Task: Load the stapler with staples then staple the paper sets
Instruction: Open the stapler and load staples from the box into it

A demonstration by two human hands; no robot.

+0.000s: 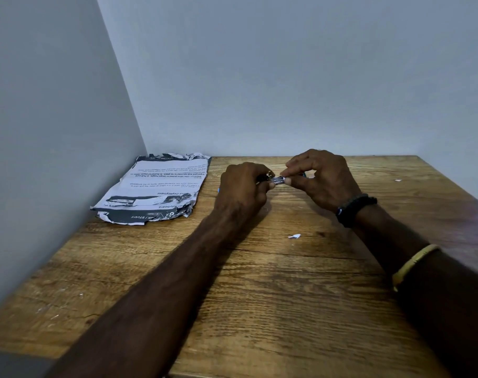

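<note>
At the far left of your brown wooden table [259,296] lies the crumpled stack of printed white paper sheets [153,186], against the wall. Your left hand [243,189] is curled around the small metal stapler [263,179], mostly hidden. Just right, your right hand [319,178] pinches a silver strip of staples [278,180] against it.

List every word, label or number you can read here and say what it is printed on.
All print is on the crumpled paper stack, upside down to the camera:
"/ STUDY" on the dark band at the near edge, its first word torn.
"Keyboard", a heading cut off at its start.
"Deployment", likewise partly covered.
The paragraph lines are too small to read.
Nothing readable on the stapler or the wristbands.
</note>
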